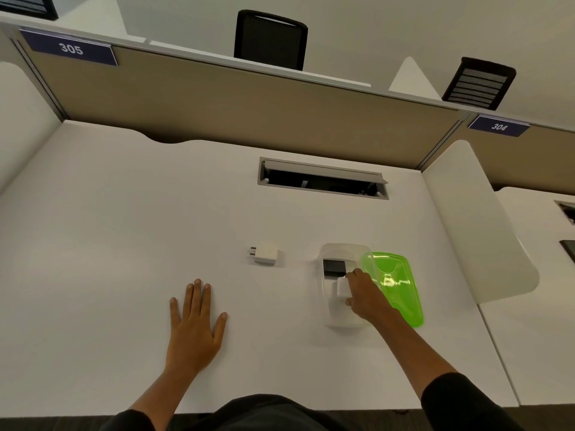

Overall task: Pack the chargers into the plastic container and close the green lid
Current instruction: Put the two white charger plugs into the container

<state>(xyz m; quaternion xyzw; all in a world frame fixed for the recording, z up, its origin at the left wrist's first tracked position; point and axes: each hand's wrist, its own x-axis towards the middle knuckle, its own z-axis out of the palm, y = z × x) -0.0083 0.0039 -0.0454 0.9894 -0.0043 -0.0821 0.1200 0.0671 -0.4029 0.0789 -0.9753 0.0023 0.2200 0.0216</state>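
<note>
Clear plastic container (pixel 329 318) already holds a black charger (pixel 334 267); the right hand (pixel 365 295) pinches a white charger (pixel 342 287) inside it, best set flat beside the black one. Left of the container lies another white charger (pixel 266 254); the left hand (pixel 194 325) rests spread. Green lid (pixel 396 287) leans against the container's right side.

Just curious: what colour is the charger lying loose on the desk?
White charger, clearest in the head view.

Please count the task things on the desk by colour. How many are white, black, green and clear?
White chargers: 2 (one loose on the desk, one held by the right hand in the container)
Black charger: 1
Green lid: 1
Clear plastic container: 1
Total: 5
</note>
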